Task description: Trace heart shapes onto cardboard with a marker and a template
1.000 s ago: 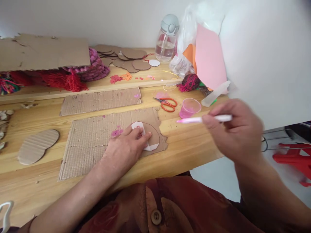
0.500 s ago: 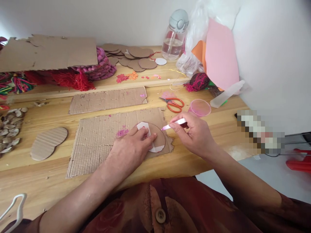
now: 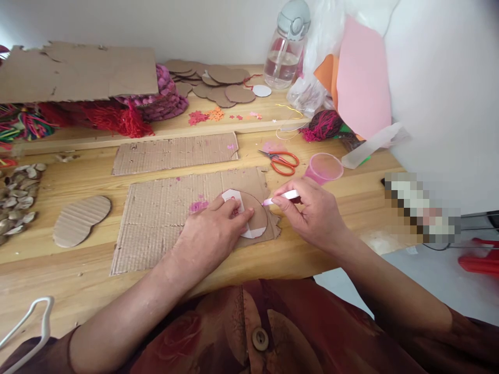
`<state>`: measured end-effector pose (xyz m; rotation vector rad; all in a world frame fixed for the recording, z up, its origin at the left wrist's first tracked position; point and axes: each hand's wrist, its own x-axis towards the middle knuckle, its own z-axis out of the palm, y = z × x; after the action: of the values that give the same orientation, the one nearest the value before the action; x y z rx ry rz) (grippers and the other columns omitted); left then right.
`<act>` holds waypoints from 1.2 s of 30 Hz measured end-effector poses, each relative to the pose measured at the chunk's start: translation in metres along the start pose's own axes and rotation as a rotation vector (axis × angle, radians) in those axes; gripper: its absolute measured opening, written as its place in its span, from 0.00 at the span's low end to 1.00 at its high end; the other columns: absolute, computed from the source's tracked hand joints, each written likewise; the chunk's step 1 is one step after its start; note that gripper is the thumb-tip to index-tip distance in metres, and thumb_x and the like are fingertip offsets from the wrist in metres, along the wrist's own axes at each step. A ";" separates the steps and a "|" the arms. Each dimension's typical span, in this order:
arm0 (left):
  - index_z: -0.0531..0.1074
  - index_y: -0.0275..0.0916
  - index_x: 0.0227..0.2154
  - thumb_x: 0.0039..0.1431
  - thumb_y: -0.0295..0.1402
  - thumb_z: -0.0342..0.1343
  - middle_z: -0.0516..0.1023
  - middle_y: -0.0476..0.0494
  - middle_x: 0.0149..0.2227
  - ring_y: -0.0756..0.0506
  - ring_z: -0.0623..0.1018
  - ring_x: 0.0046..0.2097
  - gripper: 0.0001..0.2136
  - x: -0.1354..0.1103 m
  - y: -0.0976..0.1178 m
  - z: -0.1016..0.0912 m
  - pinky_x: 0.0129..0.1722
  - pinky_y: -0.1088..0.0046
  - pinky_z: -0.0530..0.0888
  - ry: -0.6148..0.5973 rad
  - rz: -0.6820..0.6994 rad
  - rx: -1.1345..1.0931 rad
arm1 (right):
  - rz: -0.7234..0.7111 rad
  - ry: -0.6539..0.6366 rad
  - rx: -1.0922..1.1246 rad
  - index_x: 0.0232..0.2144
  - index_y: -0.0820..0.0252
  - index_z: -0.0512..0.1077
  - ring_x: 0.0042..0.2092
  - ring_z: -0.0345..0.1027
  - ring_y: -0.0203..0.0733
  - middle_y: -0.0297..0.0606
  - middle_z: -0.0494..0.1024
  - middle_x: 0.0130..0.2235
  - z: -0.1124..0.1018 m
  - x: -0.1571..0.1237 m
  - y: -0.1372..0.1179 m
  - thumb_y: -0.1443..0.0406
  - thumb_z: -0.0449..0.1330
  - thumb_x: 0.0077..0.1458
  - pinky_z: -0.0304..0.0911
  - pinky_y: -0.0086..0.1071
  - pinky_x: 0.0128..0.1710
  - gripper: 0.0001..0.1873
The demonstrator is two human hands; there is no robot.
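My left hand [image 3: 218,221] lies flat with fingers spread, pressing a rounded cardboard cutout [image 3: 256,213] onto a larger corrugated cardboard sheet [image 3: 156,213]. The cutout carries white paper patches, one with red print, and my fingers cover part of it. In my right hand [image 3: 312,208] a slim white marker pen [image 3: 286,196] is pinched between thumb and fingers. Its pinkish tip meets the cutout's upper right edge. Beyond the hands lie orange-handled scissors [image 3: 281,161], blades partly apart, and a pink-tinted clear cup [image 3: 326,167].
A bean-shaped cardboard piece [image 3: 81,221] and dried shells [image 3: 19,197] lie to the left. Behind the sheet is a cardboard strip [image 3: 175,153]. On a raised ledge stand cardboard discs [image 3: 239,94], a water bottle [image 3: 284,52] and yarn items. A white hanger [image 3: 47,317] is at lower left.
The whole view has shifted slightly, with the table appearing a little higher and further right. Both hands keep nearly the same place on the cutout; the pen tip remains at its edge.
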<state>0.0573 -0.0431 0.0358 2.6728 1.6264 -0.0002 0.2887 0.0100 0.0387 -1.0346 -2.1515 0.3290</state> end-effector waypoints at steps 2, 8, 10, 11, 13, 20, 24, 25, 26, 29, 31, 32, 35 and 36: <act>0.74 0.51 0.58 0.71 0.34 0.56 0.79 0.42 0.55 0.39 0.77 0.54 0.15 0.001 0.000 -0.001 0.39 0.66 0.79 -0.003 0.002 -0.004 | -0.017 -0.008 -0.016 0.37 0.57 0.72 0.38 0.74 0.40 0.36 0.81 0.35 -0.001 -0.001 0.000 0.63 0.60 0.67 0.67 0.34 0.37 0.05; 0.74 0.52 0.58 0.70 0.35 0.57 0.79 0.42 0.54 0.39 0.78 0.52 0.15 0.001 -0.001 0.000 0.38 0.66 0.78 0.013 0.014 0.003 | -0.076 -0.014 -0.075 0.38 0.57 0.71 0.38 0.74 0.40 0.35 0.81 0.35 -0.006 -0.011 -0.006 0.64 0.61 0.67 0.67 0.34 0.39 0.04; 0.75 0.51 0.57 0.70 0.36 0.58 0.79 0.42 0.54 0.39 0.78 0.52 0.15 0.000 -0.002 0.000 0.39 0.65 0.78 0.024 0.016 0.009 | -0.084 -0.019 -0.090 0.38 0.57 0.71 0.38 0.73 0.40 0.35 0.81 0.35 -0.009 -0.017 -0.009 0.64 0.60 0.68 0.67 0.33 0.39 0.04; 0.75 0.51 0.56 0.69 0.36 0.58 0.79 0.42 0.53 0.39 0.78 0.52 0.15 0.000 -0.002 0.000 0.39 0.65 0.78 0.024 0.015 0.010 | -0.089 -0.019 -0.097 0.38 0.57 0.70 0.38 0.73 0.40 0.35 0.81 0.35 -0.010 -0.020 -0.011 0.64 0.60 0.68 0.67 0.33 0.39 0.04; 0.75 0.51 0.56 0.69 0.36 0.59 0.80 0.43 0.52 0.39 0.78 0.52 0.14 0.000 -0.001 -0.001 0.39 0.65 0.78 0.020 0.011 0.007 | -0.099 -0.013 -0.108 0.37 0.57 0.70 0.38 0.72 0.41 0.35 0.80 0.35 -0.011 -0.025 -0.016 0.64 0.60 0.68 0.67 0.34 0.39 0.05; 0.76 0.51 0.56 0.70 0.38 0.58 0.80 0.42 0.53 0.39 0.78 0.53 0.14 0.002 -0.001 -0.003 0.37 0.66 0.77 0.012 0.004 0.014 | -0.133 -0.021 -0.131 0.37 0.57 0.70 0.37 0.71 0.42 0.35 0.80 0.34 -0.012 -0.038 -0.033 0.65 0.61 0.68 0.66 0.34 0.39 0.04; 0.77 0.50 0.56 0.71 0.38 0.57 0.80 0.41 0.51 0.38 0.79 0.51 0.14 0.004 0.001 -0.007 0.37 0.66 0.76 -0.022 0.000 0.007 | -0.151 -0.024 -0.143 0.37 0.57 0.70 0.36 0.70 0.42 0.36 0.80 0.34 -0.009 -0.043 -0.042 0.66 0.62 0.67 0.66 0.35 0.39 0.04; 0.77 0.50 0.56 0.71 0.38 0.56 0.80 0.41 0.51 0.38 0.79 0.51 0.14 0.005 0.002 -0.009 0.38 0.65 0.76 -0.030 -0.005 -0.001 | -0.151 -0.024 -0.145 0.37 0.57 0.70 0.36 0.70 0.42 0.36 0.80 0.34 -0.008 -0.044 -0.044 0.66 0.62 0.67 0.66 0.35 0.39 0.04; 0.77 0.50 0.56 0.71 0.38 0.56 0.81 0.41 0.51 0.38 0.79 0.51 0.14 0.005 0.002 -0.010 0.38 0.65 0.76 -0.040 -0.010 -0.010 | -0.151 -0.027 -0.144 0.37 0.57 0.71 0.37 0.70 0.42 0.36 0.80 0.34 -0.007 -0.045 -0.047 0.66 0.62 0.67 0.66 0.35 0.39 0.04; 0.78 0.50 0.55 0.71 0.38 0.55 0.80 0.42 0.51 0.38 0.78 0.53 0.13 0.008 0.000 -0.014 0.41 0.65 0.76 -0.097 -0.029 -0.043 | -0.147 -0.043 -0.125 0.37 0.57 0.71 0.37 0.70 0.42 0.36 0.80 0.34 -0.004 -0.048 -0.055 0.66 0.62 0.67 0.66 0.35 0.38 0.04; 0.79 0.50 0.54 0.71 0.36 0.55 0.81 0.42 0.52 0.38 0.78 0.55 0.13 0.011 -0.005 -0.016 0.44 0.64 0.75 -0.149 -0.019 -0.062 | -0.147 -0.060 -0.105 0.37 0.56 0.71 0.36 0.71 0.42 0.36 0.80 0.34 -0.001 -0.048 -0.060 0.66 0.61 0.67 0.66 0.35 0.38 0.04; 0.79 0.50 0.54 0.70 0.34 0.55 0.81 0.43 0.53 0.38 0.78 0.55 0.13 0.014 -0.009 -0.016 0.45 0.64 0.75 -0.165 -0.002 -0.073 | -0.150 -0.065 -0.096 0.37 0.56 0.71 0.36 0.71 0.42 0.36 0.81 0.34 0.000 -0.047 -0.062 0.66 0.61 0.67 0.66 0.35 0.38 0.04; 0.80 0.50 0.52 0.67 0.31 0.56 0.82 0.44 0.52 0.40 0.79 0.54 0.14 0.021 -0.022 -0.018 0.47 0.67 0.73 -0.188 0.065 -0.096 | -0.168 -0.045 -0.074 0.37 0.56 0.71 0.36 0.71 0.41 0.35 0.80 0.34 0.006 -0.043 -0.066 0.65 0.61 0.68 0.66 0.35 0.38 0.04; 0.81 0.50 0.51 0.66 0.31 0.56 0.82 0.45 0.51 0.41 0.79 0.53 0.15 0.023 -0.026 -0.019 0.47 0.69 0.72 -0.193 0.075 -0.104 | -0.173 -0.032 -0.069 0.37 0.56 0.71 0.36 0.71 0.41 0.35 0.80 0.34 0.009 -0.040 -0.067 0.65 0.61 0.68 0.66 0.34 0.38 0.05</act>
<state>0.0450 -0.0105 0.0544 2.5635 1.4296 -0.1627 0.2608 -0.0636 0.0460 -0.8776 -2.2769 0.1923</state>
